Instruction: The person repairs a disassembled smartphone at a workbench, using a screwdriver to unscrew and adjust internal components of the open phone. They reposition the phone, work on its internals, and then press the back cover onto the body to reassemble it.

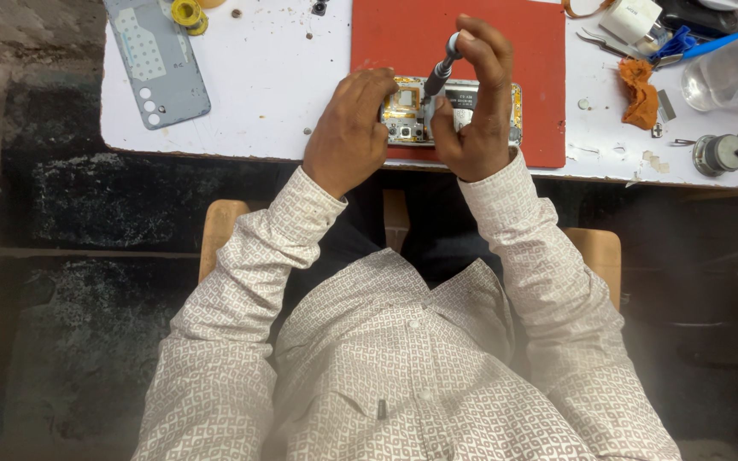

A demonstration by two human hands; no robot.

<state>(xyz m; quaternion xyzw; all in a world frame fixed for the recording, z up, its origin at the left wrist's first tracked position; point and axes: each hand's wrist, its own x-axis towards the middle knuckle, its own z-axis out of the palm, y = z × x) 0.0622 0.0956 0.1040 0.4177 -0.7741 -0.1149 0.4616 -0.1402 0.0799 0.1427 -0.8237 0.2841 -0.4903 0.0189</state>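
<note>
An opened phone [506,107] with its inner boards bare lies on a red mat [403,38] near the table's front edge. My left hand [349,128] grips the phone's left end and holds it flat. My right hand [476,98] pinches a slim grey screwdriver [440,72] upright, its tip down on the phone's inner board. Both sleeves are white with a small pattern.
A grey phone back cover [157,60] lies at the table's left, next to a yellow tape roll [188,13]. At the right are an orange cloth [640,90], tweezers [600,41], a clear container [732,72] and small metal cylinders [732,149]. Loose screws dot the white table [266,85].
</note>
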